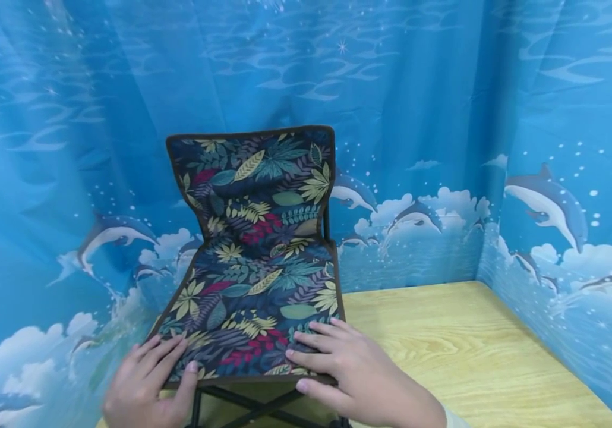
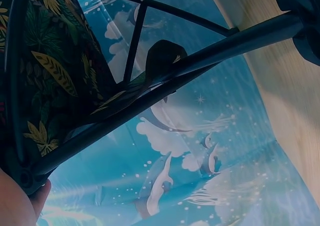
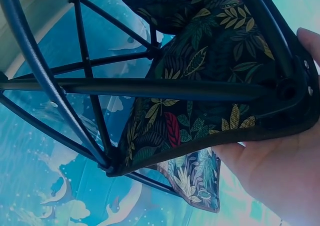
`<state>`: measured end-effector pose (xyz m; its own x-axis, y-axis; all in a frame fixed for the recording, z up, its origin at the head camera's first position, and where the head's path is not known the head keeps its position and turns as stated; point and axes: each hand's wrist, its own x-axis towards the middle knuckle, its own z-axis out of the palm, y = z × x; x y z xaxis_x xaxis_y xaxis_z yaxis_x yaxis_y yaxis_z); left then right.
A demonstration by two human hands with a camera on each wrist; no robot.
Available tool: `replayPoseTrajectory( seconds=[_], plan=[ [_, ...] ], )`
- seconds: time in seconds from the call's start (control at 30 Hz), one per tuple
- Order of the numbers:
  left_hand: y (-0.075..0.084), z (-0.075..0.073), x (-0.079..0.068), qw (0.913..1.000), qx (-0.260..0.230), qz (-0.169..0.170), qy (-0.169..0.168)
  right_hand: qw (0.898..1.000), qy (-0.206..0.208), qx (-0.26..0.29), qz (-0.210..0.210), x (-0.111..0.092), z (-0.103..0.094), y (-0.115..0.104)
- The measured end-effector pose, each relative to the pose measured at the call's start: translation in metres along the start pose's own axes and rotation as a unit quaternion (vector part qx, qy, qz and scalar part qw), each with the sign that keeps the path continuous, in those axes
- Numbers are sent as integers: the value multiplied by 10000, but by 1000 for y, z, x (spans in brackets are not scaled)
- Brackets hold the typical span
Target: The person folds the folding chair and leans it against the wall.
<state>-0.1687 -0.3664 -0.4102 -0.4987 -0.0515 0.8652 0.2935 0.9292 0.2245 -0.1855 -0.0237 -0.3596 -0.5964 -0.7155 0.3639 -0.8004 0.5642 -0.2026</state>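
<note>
One chair (image 1: 260, 276) tops a wood-grain surface (image 1: 445, 336) before dolphin curtains (image 1: 418, 119).

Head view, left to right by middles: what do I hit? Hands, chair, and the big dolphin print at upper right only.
Left hand → leaf-print chair → right hand → big dolphin print.

Seat (image 1: 252, 291): printed cloth, matt, creased
Edging (image 1: 252, 379): dark cloth, matt
Frame (image 3: 165, 87): metal-looking, smooth, faintly glossy
Joint (image 3: 287, 92): dark plastic-looking
Curtain (image 1: 418, 107): thin, smooth, slightly glossy
Table (image 1: 445, 333): wood-grained, smooth
</note>
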Motion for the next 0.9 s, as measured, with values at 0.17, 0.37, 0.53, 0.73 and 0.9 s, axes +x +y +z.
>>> replayPoseTrajectory(
  seconds=[0.17,0.37,0.53,0.73,0.9],
  plan=[
    [0,0,2,10000,37,44,-33,9998,130,-112,-46,-1,1,1],
    [-1,-1,3,9999,89,104,-44,9997,207,-113,-48,-1,3,2],
    [-2,-2,3,9999,83,118,-79,9995,291,-145,-28,-1,5,1],
    [-5,-1,3,9998,52,195,34,9988,420,-235,-53,-1,5,0],
    [-5,0,3,9994,101,286,173,9985,472,-261,-70,-1,5,0]
  ],
)
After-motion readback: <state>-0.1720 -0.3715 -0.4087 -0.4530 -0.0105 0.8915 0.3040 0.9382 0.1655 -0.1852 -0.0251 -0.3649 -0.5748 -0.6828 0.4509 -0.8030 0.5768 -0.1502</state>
